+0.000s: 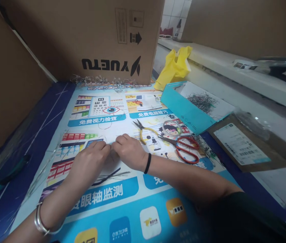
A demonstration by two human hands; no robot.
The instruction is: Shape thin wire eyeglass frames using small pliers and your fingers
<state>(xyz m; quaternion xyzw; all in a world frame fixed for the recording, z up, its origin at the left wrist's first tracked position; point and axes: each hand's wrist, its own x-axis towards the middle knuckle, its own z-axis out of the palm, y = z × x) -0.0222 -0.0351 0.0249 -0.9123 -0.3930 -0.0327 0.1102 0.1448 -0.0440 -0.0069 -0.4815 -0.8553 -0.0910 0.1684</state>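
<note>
My left hand [89, 162] and my right hand [130, 151] meet knuckle to knuckle over a printed poster [122, 199] on the table. Both are closed in a pinch where they touch, and what they grip is too small to make out. A thin red wire loop [104, 126] lies just beyond them. A bundle of thin wires [112, 176] rests on the poster below my wrists. Yellow-handled pliers [143, 130] lie just right of my right hand. Red-handled scissors [185, 148] are further right.
A big cardboard box [94, 37] stands at the back. A turquoise box lid [183, 108] holds a heap of metal bits [202, 101]. A yellow bag [174, 65] lies behind it. A flat cardboard parcel [249, 145] and a tape roll [172, 127] are also near.
</note>
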